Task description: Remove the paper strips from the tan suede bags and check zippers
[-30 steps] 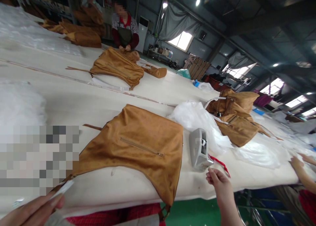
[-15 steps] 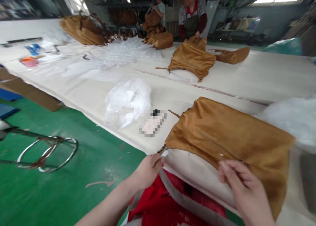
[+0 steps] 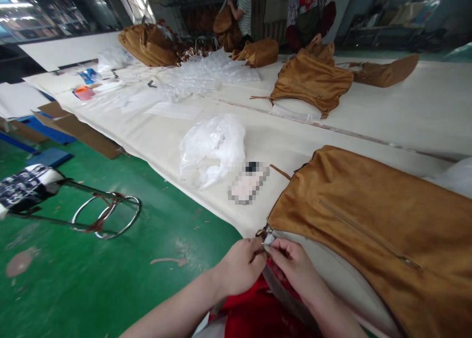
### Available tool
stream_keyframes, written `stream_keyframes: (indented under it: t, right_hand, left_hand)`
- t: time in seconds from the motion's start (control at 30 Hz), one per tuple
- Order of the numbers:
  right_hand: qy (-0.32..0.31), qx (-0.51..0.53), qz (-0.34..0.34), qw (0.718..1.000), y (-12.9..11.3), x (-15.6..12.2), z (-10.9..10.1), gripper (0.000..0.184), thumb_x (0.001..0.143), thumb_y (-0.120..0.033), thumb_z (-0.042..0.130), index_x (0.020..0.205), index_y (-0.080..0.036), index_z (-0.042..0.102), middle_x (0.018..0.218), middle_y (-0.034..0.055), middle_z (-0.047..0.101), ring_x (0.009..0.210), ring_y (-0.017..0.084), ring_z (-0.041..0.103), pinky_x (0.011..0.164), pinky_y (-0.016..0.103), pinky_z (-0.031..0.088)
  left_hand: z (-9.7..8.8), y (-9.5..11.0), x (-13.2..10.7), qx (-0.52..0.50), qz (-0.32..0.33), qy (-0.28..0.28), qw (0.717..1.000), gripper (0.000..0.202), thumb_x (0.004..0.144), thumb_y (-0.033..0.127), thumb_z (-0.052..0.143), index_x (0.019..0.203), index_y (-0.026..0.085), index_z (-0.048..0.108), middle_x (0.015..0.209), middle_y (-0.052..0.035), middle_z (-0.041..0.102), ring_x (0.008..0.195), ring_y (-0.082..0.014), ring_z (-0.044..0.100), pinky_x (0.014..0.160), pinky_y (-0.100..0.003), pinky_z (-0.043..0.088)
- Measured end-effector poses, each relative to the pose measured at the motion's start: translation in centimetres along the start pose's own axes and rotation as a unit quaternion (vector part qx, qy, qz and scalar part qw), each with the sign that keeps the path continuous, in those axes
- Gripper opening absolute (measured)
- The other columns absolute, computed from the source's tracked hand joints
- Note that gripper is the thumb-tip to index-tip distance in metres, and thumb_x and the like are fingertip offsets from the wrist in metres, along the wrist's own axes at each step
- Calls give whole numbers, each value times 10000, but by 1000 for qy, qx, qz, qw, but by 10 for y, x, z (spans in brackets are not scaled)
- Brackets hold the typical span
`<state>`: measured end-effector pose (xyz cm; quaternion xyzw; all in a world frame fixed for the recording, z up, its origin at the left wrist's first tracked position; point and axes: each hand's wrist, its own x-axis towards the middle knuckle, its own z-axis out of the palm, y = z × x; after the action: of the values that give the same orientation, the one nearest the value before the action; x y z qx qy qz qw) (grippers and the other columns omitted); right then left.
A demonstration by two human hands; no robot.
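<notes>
A tan suede-like handbag [image 3: 372, 200] lies on the table's near edge, its zipped side up and its curved opening toward me. At its near left corner is a small metal ring fitting [image 3: 261, 231] with a bit of white wrapping [image 3: 269, 238] beside it. My left hand [image 3: 243, 265] is closed in a pinch at this corner, just below the ring. Fingertips of my right hand [image 3: 293, 265] meet it from the other side, pinching at the white wrapping. What lies right between the fingertips is partly hidden.
On the table [image 3: 155, 146] lie a crumpled clear plastic bag [image 3: 214, 148], a blurred-out phone-like item [image 3: 249, 184] and plastic sheets [image 3: 210, 77]. Another tan bag [image 3: 311, 79] lies across from me, with a co-worker [image 3: 309, 20] behind it. A stool [image 3: 31, 185] stands left.
My right hand has moved left from above the handbag to meet my left hand at the bag's corner. The view has swung left, so things appear further right.
</notes>
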<state>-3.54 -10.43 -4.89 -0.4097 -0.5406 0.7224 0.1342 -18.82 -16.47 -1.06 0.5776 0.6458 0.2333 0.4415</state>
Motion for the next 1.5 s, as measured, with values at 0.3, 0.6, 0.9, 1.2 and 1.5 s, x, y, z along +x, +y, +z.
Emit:
stream_keyframes:
  t: [0.3, 0.6, 0.9, 1.2, 1.5]
  right_hand:
    - [0, -32, -29, 999, -1, -6, -3, 308, 858, -481, 566, 718, -206, 555, 571, -34, 552, 506, 123, 496, 496, 233, 385]
    - [-51, -34, -12, 998, 7, -5, 5, 259, 886, -408, 494, 861, -201, 648, 739, 8, 659, 640, 160, 586, 608, 266, 468]
    - [-46, -89, -95, 990, 15, 5, 13, 198, 847, -296, 522, 864, -192, 689, 837, 23, 720, 790, 191, 637, 745, 281, 489]
    - [41, -152, -23, 987, 9, -1, 12, 288, 827, -400, 553, 612, -214, 598, 525, 14, 640, 470, 169, 586, 461, 248, 415]
    - [-4, -32, 56, 998, -7, -25, 6, 580, 856, -667, 385, 685, -163, 614, 527, 21, 633, 424, 126, 578, 406, 207, 405]
  left_hand:
    - [3, -7, 5, -42, -22, 11, 999, 364, 971, 379, 288, 785, 181, 530, 755, -49, 608, 675, -164, 525, 659, -267, 396]
    - [3, -28, -2, -402, -192, -89, 891, 517, 783, 684, 535, 718, 173, 501, 446, 114, 245, 389, -50, 150, 405, -217, 119]
    - [10, -38, -16, -623, -222, -218, 718, 326, 907, 447, 518, 738, 168, 502, 427, 104, 245, 353, -47, 94, 362, -171, 66]
    - [12, -21, -21, -250, -80, -31, 964, 499, 949, 502, 335, 679, 159, 578, 436, 38, 365, 392, -95, 286, 436, -232, 244]
    - [23, -21, -29, 388, 62, -42, 919, 217, 914, 160, 387, 973, 130, 593, 800, -133, 633, 722, -262, 616, 627, -345, 457]
